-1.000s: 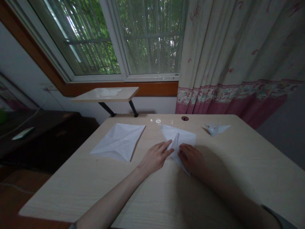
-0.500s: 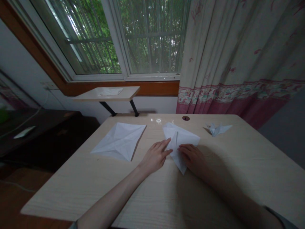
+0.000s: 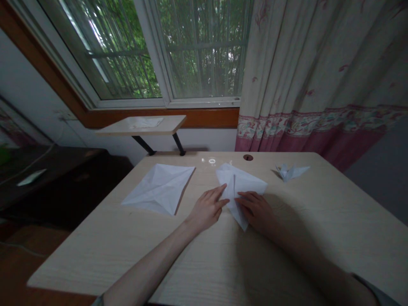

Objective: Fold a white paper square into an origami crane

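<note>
A partly folded sheet of white paper [image 3: 250, 182] lies on the desk between my hands, with a crease line down its middle and a narrow point towards me. My left hand [image 3: 208, 208] touches its left side with forefinger and thumb stretched out and apart. At the lower right edge, my right hand [image 3: 256, 212] has its fingers bent close together on the paper near the middle crease, covering part of it. What lies under those fingers is hidden. A folded paper crane [image 3: 291, 172] stands farther right, apart from both hands.
A creased white paper square [image 3: 159, 187] lies on the desk [image 3: 197, 263] to the left. More white paper [image 3: 146, 122] rests on a small raised shelf [image 3: 172, 123] at the back left. A round cable hole [image 3: 248, 157] is near the back edge, below the window and curtain [image 3: 287, 76].
My right hand's fingertips have shifted slightly left over the paper towards the middle crease. My left hand keeps nearly the same place on the paper.
</note>
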`<state>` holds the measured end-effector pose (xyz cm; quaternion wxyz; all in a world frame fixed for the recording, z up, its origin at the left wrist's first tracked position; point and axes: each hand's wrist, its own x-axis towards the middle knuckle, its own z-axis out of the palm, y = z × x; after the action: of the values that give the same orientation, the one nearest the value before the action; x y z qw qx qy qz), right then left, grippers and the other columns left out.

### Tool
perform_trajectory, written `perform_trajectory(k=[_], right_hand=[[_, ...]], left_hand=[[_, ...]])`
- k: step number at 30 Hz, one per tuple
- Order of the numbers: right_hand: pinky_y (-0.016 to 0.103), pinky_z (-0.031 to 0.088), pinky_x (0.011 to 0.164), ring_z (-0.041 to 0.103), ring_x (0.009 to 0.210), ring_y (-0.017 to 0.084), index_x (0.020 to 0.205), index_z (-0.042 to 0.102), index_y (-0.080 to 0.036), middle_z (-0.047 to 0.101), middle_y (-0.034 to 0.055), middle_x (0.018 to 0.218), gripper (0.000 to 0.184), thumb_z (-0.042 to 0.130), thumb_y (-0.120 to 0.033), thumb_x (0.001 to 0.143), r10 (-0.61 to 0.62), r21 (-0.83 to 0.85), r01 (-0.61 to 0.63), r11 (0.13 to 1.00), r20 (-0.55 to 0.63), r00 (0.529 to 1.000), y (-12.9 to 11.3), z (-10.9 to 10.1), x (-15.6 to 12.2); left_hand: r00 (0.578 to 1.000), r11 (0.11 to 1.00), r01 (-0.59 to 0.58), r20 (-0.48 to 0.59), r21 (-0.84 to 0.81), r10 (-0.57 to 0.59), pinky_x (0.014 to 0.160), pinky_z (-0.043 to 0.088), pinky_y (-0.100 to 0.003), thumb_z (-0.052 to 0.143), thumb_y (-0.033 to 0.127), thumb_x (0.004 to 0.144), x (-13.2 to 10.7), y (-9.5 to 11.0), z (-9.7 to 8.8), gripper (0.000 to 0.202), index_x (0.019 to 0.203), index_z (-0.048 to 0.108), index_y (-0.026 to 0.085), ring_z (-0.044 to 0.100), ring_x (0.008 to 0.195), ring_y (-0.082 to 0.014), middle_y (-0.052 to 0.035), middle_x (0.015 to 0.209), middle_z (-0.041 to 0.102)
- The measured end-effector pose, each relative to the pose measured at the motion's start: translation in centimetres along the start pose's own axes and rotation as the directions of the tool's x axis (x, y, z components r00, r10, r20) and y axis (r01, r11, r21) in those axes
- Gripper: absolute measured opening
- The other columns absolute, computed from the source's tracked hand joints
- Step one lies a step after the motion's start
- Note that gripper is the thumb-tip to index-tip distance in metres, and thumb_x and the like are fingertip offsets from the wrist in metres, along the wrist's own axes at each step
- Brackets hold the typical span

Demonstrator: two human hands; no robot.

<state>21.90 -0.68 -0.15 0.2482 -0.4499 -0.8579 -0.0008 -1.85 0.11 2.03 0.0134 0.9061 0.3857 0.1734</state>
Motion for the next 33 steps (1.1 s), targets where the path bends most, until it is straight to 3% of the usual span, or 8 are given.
perform_trajectory(k=[6,15,28,33], right_hand=[[0.052,0.045,0.106,0.055,0.125,0.027,0.114,0.069,-0.024,0.066,0.0076,0.127,0.032,0.046,-0.017,0.094,-0.035,-0.049,0.035,0.998,-0.011,0.999,0.6,0.8,-0.2],[0.048,0.051,0.098,0.059,0.12,0.027,0.126,0.064,-0.023,0.065,0.0096,0.129,0.039,0.046,-0.013,0.092,-0.081,-0.164,0.094,0.982,0.082,0.993,-0.5,0.3,-0.5],[0.044,0.052,0.093,0.06,0.117,0.026,0.125,0.063,-0.024,0.067,0.0093,0.124,0.036,0.044,-0.015,0.095,-0.093,-0.24,0.112,0.964,0.088,0.992,-2.0,-0.6,-0.3],[0.045,0.052,0.094,0.061,0.115,0.027,0.123,0.064,-0.022,0.067,0.0108,0.124,0.035,0.044,-0.015,0.095,-0.077,-0.215,0.092,0.972,0.078,0.994,-2.1,-0.5,-0.4]], left_hand=[[1.0,1.0,0.012,-0.029,-0.006,-0.012,0.108,0.044,-0.045,0.056,0.007,0.084,0.0,0.0,0.1,0.039,0.119,0.064,0.021,0.047,0.134,-0.0271,-0.0104,0.153,0.04],[0.988,0.992,0.123,-0.092,-0.022,-0.124,0.103,0.047,-0.041,0.054,0.016,0.093,0.4,-0.1,0.1,0.013,0.104,0.061,0.019,0.056,0.123,-0.0229,-0.008,0.139,0.056],[0.967,0.977,0.213,-0.137,-0.025,-0.214,0.087,0.051,-0.039,0.058,0.018,0.092,0.3,-0.8,0.5,0.006,0.097,0.059,0.021,0.06,0.104,-0.0231,-0.0063,0.118,0.062],[0.959,0.969,0.233,-0.147,-0.078,-0.243,0.088,0.05,-0.037,0.061,0.019,0.091,0.2,-1.0,0.6,0.005,0.094,0.058,0.021,0.059,0.104,-0.022,-0.0053,0.117,0.06]])
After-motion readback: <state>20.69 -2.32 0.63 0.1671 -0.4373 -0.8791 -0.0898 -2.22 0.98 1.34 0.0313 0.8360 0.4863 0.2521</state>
